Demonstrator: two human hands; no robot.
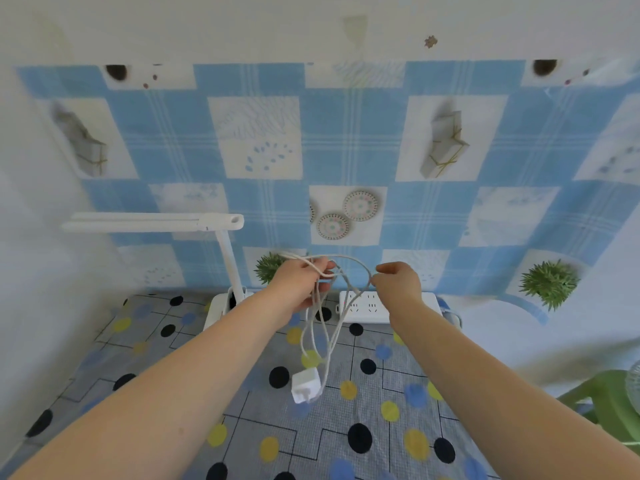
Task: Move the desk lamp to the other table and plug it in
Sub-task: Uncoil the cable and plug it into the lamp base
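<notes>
A white desk lamp [227,251] stands at the back of the table on its flat base [216,308], its bar head reaching left. Its white cord [323,320] hangs in loops above the tabletop. My left hand [301,284] grips a bundle of those loops. My right hand [396,284] pinches one strand a little to the right. The white plug adapter [304,384] dangles at the cord's lower end, prongs toward me, just over the cloth. A white power strip [384,306] lies against the wall behind my right hand.
The table wears a grey cloth [346,420] with black, yellow and blue dots. Blue checked wallpaper [346,150] covers the wall behind. A green plastic piece [609,403] and a fan's edge [635,389] sit at the right.
</notes>
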